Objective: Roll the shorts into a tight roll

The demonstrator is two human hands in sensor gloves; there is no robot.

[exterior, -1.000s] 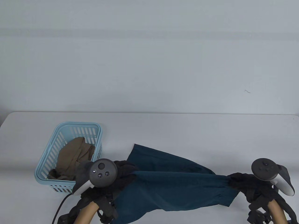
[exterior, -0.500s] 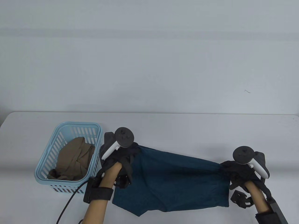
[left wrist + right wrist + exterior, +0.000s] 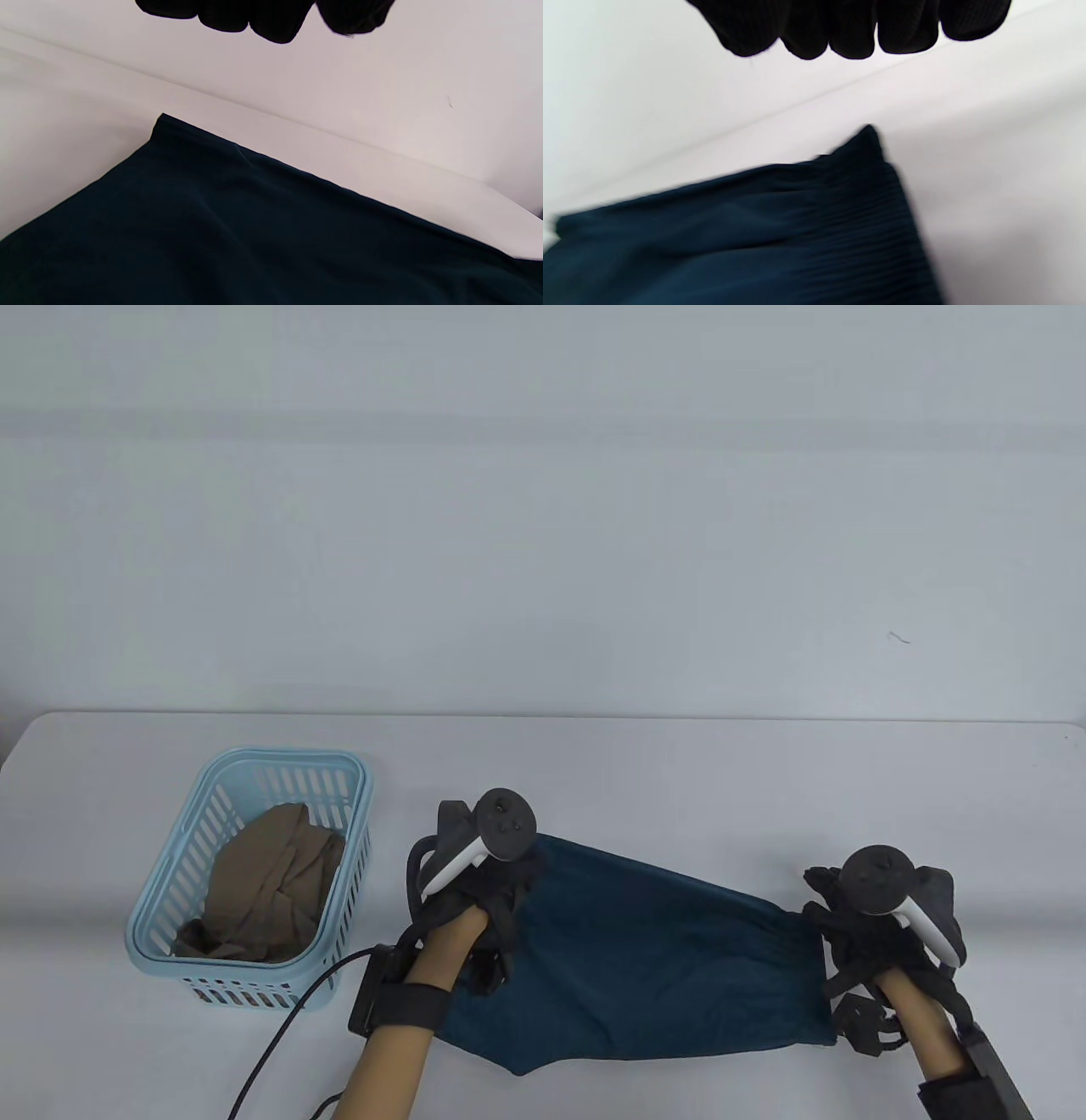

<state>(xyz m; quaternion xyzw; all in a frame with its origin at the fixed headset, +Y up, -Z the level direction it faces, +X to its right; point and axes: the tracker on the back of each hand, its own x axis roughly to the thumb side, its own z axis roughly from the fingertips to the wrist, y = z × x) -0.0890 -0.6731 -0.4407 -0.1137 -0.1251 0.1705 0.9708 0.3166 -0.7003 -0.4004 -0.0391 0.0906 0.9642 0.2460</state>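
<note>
Left hand (image 3: 475,891) and right hand (image 3: 861,929) on shorts (image 3: 645,959) ends, grip unclear

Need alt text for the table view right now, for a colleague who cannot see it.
Two gloved hands, left hand and right hand, rest at opposite ends of dark teal shorts spread on a white table. A light blue basket holding tan cloth sits left.

Plain pale grey wall (image 3: 543,500) from nine to three o'clock, white table (image 3: 679,763) below it toward six o'clock, soft even light
</note>
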